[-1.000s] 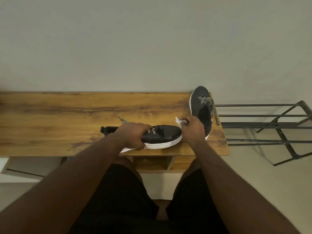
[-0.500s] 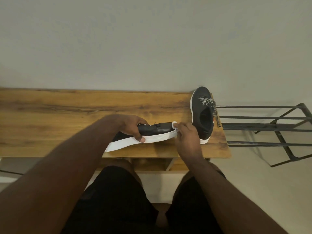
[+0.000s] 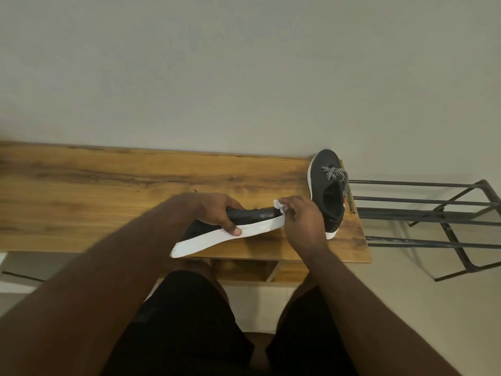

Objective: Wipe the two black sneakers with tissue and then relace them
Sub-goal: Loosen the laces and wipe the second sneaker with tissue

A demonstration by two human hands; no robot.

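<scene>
Your left hand (image 3: 217, 210) grips the black sneaker with the white rubber sole (image 3: 233, 234), thumb pressed on the sole's edge, fingers curled over the upper, the shoe tipped on its side above the wooden worktop (image 3: 108, 191). Just right of it, your right hand (image 3: 303, 221) pinches a crumpled white tissue (image 3: 279, 206) against the shoe's toe end. Just beyond your right hand the second black sneaker with a checked lace (image 3: 326, 191) rests on the worktop's right end. Farther right stands a black metal rack (image 3: 433, 213).
</scene>
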